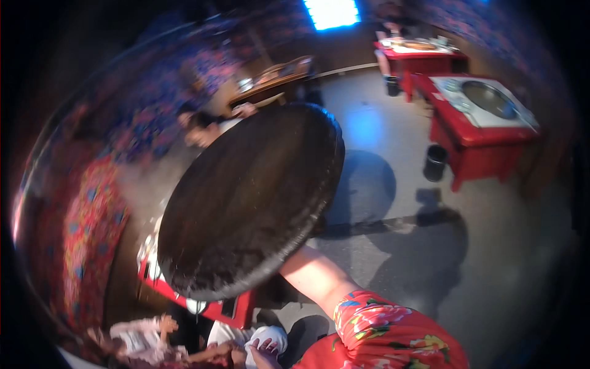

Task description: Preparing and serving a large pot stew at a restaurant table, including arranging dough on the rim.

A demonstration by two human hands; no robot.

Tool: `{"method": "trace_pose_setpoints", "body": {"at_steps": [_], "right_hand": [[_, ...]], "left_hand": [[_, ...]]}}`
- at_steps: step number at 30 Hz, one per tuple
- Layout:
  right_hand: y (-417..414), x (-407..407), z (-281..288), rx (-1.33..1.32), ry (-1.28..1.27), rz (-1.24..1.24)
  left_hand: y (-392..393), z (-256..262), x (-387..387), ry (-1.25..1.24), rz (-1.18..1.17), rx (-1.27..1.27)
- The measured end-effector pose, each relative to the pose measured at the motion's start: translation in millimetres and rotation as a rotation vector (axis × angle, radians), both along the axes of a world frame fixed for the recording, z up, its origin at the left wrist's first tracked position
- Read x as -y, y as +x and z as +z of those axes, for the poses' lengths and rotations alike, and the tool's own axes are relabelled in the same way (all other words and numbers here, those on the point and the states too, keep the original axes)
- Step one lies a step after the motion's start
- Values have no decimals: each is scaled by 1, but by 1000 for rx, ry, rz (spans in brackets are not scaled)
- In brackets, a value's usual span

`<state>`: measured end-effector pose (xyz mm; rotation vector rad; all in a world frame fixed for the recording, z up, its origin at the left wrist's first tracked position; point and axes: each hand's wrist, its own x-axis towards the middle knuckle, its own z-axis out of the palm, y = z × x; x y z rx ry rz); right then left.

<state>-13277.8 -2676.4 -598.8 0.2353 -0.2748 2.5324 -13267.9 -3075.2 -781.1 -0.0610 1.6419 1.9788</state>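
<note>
A large round dark lid [253,198], apparently wooden with a wet-looking rim, is raised and tilted in front of me. My right forearm [318,272], in a red floral sleeve, reaches up to its lower edge; the right hand itself is hidden behind the lid. Steam [152,180] drifts beside the lid's left side, above a red table [230,313] that the lid mostly covers. Low in the picture, what appears to be my left hand [265,353] has its fingers apart, close to a seated person's pale-clothed knee [272,336].
Seated people [143,343] are close at the lower left, and another person [203,133] is behind the lid. On the right stands a red table [474,138] with a round inset pot [491,99] and dishes. A black bin [435,162] stands beside it.
</note>
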Motion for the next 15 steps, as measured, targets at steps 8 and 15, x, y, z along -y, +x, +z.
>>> {"method": "trace_pose_setpoints", "body": {"at_steps": [8,15], "right_hand": [[400,-34,-64,38,-106,-503],[750,-23,-65,10,-166,-1054]], "left_hand": [[191,11,-181,-185,-925,-52],[361,-109,-383,141,-2014,-1084]]}}
